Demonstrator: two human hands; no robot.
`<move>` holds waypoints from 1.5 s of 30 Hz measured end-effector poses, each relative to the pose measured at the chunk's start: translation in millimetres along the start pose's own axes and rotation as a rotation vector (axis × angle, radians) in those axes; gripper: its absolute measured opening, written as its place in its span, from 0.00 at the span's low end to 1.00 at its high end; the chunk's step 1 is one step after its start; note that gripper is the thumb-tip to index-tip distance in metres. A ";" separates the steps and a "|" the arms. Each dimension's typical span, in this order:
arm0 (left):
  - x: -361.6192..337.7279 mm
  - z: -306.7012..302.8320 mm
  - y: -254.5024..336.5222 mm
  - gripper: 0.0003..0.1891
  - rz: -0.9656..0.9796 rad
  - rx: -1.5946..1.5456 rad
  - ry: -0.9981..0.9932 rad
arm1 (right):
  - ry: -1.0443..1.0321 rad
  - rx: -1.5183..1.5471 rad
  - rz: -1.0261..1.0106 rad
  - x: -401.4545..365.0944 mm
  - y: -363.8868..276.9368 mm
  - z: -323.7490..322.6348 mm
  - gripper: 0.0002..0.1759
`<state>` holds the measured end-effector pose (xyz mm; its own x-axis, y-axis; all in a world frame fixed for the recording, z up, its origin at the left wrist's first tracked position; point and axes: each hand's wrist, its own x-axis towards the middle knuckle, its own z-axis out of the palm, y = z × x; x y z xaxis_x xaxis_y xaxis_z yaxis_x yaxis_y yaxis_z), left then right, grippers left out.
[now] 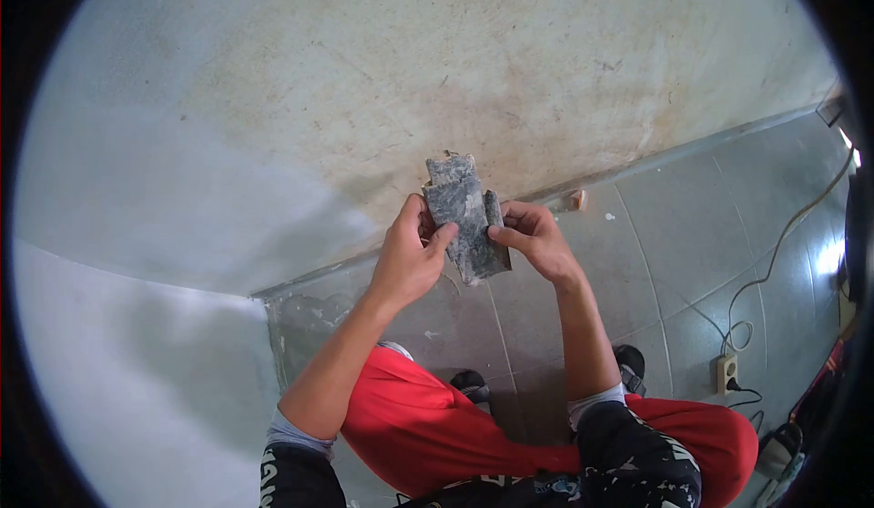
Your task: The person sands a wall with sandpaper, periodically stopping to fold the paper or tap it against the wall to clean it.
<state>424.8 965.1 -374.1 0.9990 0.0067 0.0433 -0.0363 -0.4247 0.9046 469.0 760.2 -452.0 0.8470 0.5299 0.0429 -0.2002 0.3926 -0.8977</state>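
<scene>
A worn, dark grey folded sheet of sandpaper (466, 221), whitened with dust, is held up in front of the wall. My left hand (414, 248) pinches its left edge, thumb on the face towards me. On the other side, my right hand (539, 239) grips the right edge, where a narrow strip is folded or curled up. The sheet's upper end looks ragged. Fingers behind the sheet are partly hidden.
A stained, patchy wall (364, 80) rises ahead, meeting a white wall (137, 353) at the left corner. On the grey tiled floor (592, 299), a small orange object (577, 200) lies by the wall. A socket block (726, 374) with a cable (774, 262) is at right.
</scene>
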 end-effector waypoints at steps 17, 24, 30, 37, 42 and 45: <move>-6.4 -0.8 20.9 0.18 -0.096 0.215 0.065 | -0.032 -0.080 0.028 -5.4 -6.1 3.9 0.15; -5.6 2.6 15.7 0.24 0.037 0.146 0.027 | -0.071 -0.042 0.023 -5.3 -7.3 8.0 0.16; -6.7 4.4 20.6 0.27 0.005 0.060 -0.024 | -0.091 -0.131 -0.095 -3.7 -8.3 10.5 0.16; -3.3 6.5 19.3 0.21 0.014 0.041 -0.002 | -0.029 -0.174 -0.001 -4.4 -10.9 8.4 0.14; 0.1 -0.4 22.5 0.14 -0.155 0.307 -0.029 | 0.075 -0.280 0.014 -2.4 -13.5 -8.6 0.11; -2.3 2.2 24.1 0.16 -0.054 0.156 0.050 | 0.247 -0.523 0.003 2.7 -10.7 -11.5 0.12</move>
<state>421.6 952.9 -353.4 0.9968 0.0768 0.0211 0.0254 -0.5579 0.8295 479.2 748.8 -447.3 0.9493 0.3142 -0.0075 0.0140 -0.0661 -0.9977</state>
